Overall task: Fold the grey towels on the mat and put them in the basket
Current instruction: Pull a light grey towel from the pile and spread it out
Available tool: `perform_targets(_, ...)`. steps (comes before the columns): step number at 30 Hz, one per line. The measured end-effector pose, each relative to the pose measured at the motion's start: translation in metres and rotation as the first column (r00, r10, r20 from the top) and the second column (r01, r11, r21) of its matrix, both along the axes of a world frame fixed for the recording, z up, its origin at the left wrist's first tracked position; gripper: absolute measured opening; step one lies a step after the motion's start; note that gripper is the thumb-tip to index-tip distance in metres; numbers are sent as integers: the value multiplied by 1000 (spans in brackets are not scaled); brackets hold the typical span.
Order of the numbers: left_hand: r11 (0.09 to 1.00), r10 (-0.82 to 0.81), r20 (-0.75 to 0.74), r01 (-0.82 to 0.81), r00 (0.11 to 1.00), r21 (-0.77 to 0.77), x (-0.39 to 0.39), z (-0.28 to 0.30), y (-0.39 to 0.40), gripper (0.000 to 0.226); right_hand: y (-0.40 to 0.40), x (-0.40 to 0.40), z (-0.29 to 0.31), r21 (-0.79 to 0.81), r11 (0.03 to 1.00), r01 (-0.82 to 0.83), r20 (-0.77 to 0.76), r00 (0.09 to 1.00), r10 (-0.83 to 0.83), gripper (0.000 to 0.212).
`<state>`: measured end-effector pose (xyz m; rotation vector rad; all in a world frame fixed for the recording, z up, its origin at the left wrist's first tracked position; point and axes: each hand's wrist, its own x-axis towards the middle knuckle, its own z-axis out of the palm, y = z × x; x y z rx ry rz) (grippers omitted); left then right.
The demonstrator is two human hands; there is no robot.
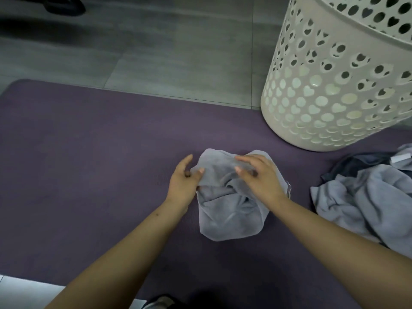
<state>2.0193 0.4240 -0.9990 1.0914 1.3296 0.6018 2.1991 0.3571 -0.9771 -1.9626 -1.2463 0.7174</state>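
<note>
A crumpled light grey towel (229, 210) lies in the middle of the purple mat (89, 152). My left hand (184, 181) pinches the towel's upper left edge between thumb and fingers. My right hand (259, 175) is over the towel's upper right part with its fingers spread and bent; whether it grips the cloth I cannot tell. A heap of more grey towels (365, 197) lies on the mat at the right. The white basket (330, 85), perforated with round and heart-shaped holes, stands on the mat's far right corner.
Grey tiled floor (156, 52) lies beyond the mat. A dark shoe (66, 6) shows at the top left. A darker grey cloth (356, 163) lies in the heap, near the basket's foot.
</note>
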Motion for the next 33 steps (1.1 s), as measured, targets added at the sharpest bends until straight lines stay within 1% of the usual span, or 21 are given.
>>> perform_targets(1,1000,6,56,-6,998,14,5,11,1,32,1,-7,8,36,998,-57,-85,995,60,21)
perform_targets(3,1000,-2,199,5,980,-17,13,32,5,16,4,-19,23,59,987,-152,-269,949,163,25)
perform_targets(5,995,-20,338,52,941,-88,20,53,8,28,7,-26,34,105,983,-153,-357,916,181,29)
perform_targets(7,983,-83,413,143,907,-119,22,67,10,32,10,-26,41,164,985,-56,-334,936,109,23)
perform_targets(9,972,-161,417,217,894,-90,24,76,12,29,13,-20,52,173,985,25,-294,955,27,11)
perform_targets(10,967,-205,406,249,891,-58,25,81,14,29,16,-16,58,173,984,40,-292,956,12,10)
perform_targets(12,928,-364,314,370,877,44,27,84,18,31,25,-9,71,163,985,52,-278,960,-5,14)
perform_targets(13,902,-431,241,421,870,92,27,85,20,27,30,-6,78,150,987,57,-262,965,-16,17)
perform_targets(15,867,-493,123,474,861,155,27,80,25,15,39,1,88,132,988,78,-249,968,-43,21)
perform_targets(17,843,-516,-6,509,857,176,25,71,31,20,48,9,100,155,980,127,-286,955,-79,21)
perform_targets(19,824,-551,-31,550,834,135,23,67,36,23,54,18,109,193,959,205,-322,937,-136,19)
perform_targets(20,826,-556,-13,554,831,106,22,69,37,25,57,24,111,213,947,242,-300,938,-172,18)
perform_targets(21,837,-540,-12,539,841,100,21,71,41,34,59,29,112,225,936,271,-244,946,-215,17)
perform_targets(22,850,-513,-28,512,858,126,20,76,45,44,60,34,110,232,928,292,-176,951,-255,16)
perform_targets(23,863,-472,-60,475,879,173,18,82,48,48,59,37,107,233,922,309,-118,950,-289,14)
perform_targets(25,855,-425,-142,448,894,260,11,97,57,43,57,40,99,220,918,329,-60,944,-324,12)
perform_targets(26,835,-443,-194,482,875,264,7,106,62,42,57,40,94,215,918,333,-52,943,-330,13)
perform_targets(28,783,-535,-309,599,786,169,-4,119,72,44,58,38,88,204,917,343,-63,939,-337,16)
perform_targets(30,754,-589,-405,656,699,35,-18,119,79,48,64,36,86,200,911,361,-82,933,-352,22)
perform_targets(32,751,-611,-445,657,655,-66,-34,111,82,59,71,37,89,208,899,386,-90,923,-375,25)
perform_targets(33,752,-622,-422,653,659,-90,-43,106,83,66,75,38,92,212,892,398,-85,917,-389,25)
